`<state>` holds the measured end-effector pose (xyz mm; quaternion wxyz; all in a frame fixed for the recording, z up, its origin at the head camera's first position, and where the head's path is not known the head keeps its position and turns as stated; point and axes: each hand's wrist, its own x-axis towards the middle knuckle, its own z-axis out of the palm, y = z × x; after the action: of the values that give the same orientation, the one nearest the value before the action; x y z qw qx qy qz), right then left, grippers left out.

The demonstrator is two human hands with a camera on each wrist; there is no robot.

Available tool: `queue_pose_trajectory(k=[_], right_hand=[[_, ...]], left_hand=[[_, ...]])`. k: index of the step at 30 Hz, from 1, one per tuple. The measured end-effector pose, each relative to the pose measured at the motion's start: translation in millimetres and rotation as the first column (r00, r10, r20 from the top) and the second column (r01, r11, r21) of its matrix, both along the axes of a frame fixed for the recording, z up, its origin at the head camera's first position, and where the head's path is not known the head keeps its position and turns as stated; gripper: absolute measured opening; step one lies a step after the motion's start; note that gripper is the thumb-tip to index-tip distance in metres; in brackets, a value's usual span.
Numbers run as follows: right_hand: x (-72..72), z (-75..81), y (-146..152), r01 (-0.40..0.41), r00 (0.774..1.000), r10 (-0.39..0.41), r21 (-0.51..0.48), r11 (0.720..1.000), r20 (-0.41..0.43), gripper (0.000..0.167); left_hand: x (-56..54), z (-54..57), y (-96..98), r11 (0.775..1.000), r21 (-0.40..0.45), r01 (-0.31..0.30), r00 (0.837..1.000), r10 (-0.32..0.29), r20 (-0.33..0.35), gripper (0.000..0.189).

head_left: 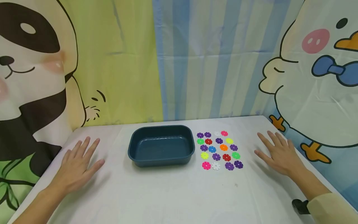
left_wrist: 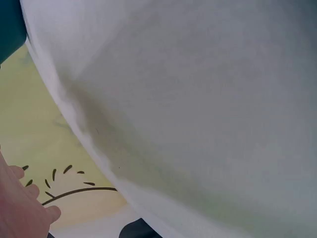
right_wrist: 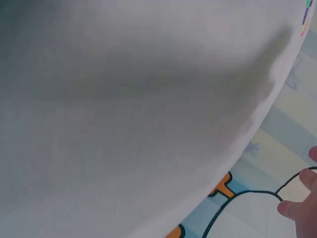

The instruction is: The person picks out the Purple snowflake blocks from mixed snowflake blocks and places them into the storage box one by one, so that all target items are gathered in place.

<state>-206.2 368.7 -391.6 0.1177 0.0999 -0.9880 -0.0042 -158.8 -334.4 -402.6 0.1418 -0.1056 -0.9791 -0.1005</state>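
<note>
My left hand (head_left: 76, 166) is held over the left side of the table with its fingers spread and nothing in it. On the right, my right hand (head_left: 282, 154) has its fingers straight and apart, also holding nothing. Between the hands sits a dark teal rectangular tub (head_left: 161, 161), and no contents show inside it. To the tub's right lie several small flower-shaped discs (head_left: 216, 156) in purple, red, green, yellow, pink, orange, blue and white. The right hand is nearest to these discs but apart from them. Both wrist views show mostly white cloth and a few fingertips at the edge.
A white cloth covers the table (head_left: 179, 196). Behind it hangs a printed curtain (head_left: 201, 62) with a panda at left and a white bird at right. A small black object (head_left: 300, 206) is by the right sleeve (head_left: 332, 208).
</note>
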Motion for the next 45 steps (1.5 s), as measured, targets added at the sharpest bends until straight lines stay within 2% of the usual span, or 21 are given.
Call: queue_pose_trajectory(k=[6, 10, 13, 15, 18, 21, 24, 28, 31, 35, 40, 45], right_hand=[[-0.9, 0.9, -15.5, 0.014, 0.997, -0.007, -0.101, 0.995, 0.077, 0.079], [0.2, -4.4, -27.0, 0.036, 0.988, -0.016, -0.134, 0.99, 0.152, 0.078], [3.6, -7.2, -32.1, 0.033, 0.983, -0.006, -0.144, 0.989, 0.185, 0.075], [5.3, -7.1, -34.0, 0.028, 0.981, 0.003, -0.153, 0.988, 0.195, 0.072], [6.3, -5.5, -38.0, 0.028, 0.974, 0.013, -0.178, 0.984, 0.226, 0.067], [6.5, -3.6, -43.6, 0.034, 0.959, 0.028, -0.215, 0.976, 0.282, 0.061], [6.9, -3.0, -49.0, 0.044, 0.946, 0.039, -0.246, 0.968, 0.323, 0.055], [8.3, -3.3, -53.5, 0.052, 0.942, 0.048, -0.285, 0.957, 0.333, 0.046], [9.1, -4.5, -54.9, 0.065, 0.937, 0.05, -0.312, 0.948, 0.346, 0.04], [10.2, -5.7, -55.9, 0.071, 0.93, 0.057, -0.331, 0.941, 0.363, 0.039], [11.3, -4.9, -59.6, 0.051, 0.931, 0.087, -0.363, 0.931, 0.353, 0.038], [11.2, -5.1, -64.9, 0.04, 0.932, 0.107, -0.394, 0.918, 0.345, 0.039]], left_hand=[[-3.8, 9.9, 0.2, 0.991, 0.134, 0.024, 0.999, -0.027, 0.019, 0.073], [-3.2, 13.5, 2.7, 0.978, 0.208, 0.029, 0.995, -0.048, 0.088, 0.07], [-3.8, 12.0, 8.3, 0.966, 0.256, 0.032, 0.988, -0.069, 0.138, 0.069], [-4.3, 10.1, 13.6, 0.952, 0.305, 0.04, 0.984, -0.091, 0.156, 0.068], [-5.1, 7.4, 22.3, 0.918, 0.393, 0.052, 0.977, -0.129, 0.172, 0.066], [-4.7, 5.6, 31.3, 0.886, 0.461, 0.036, 0.966, -0.148, 0.209, 0.067], [-5.5, 5.2, 39.0, 0.87, 0.493, 0.011, 0.959, -0.15, 0.243, 0.068], [-8.4, 5.2, 47.3, 0.858, 0.514, -0.015, 0.95, -0.147, 0.274, 0.068], [-10.3, 4.2, 53.0, 0.835, 0.549, -0.031, 0.942, -0.159, 0.296, 0.069], [-13.1, 3.1, 60.1, 0.794, 0.606, -0.038, 0.93, -0.193, 0.311, 0.069], [-16.9, 3.0, 67.8, 0.776, 0.629, -0.047, 0.917, -0.217, 0.336, 0.069], [-22.0, 4.0, 74.2, 0.746, 0.663, -0.062, 0.908, -0.233, 0.348, 0.072]])
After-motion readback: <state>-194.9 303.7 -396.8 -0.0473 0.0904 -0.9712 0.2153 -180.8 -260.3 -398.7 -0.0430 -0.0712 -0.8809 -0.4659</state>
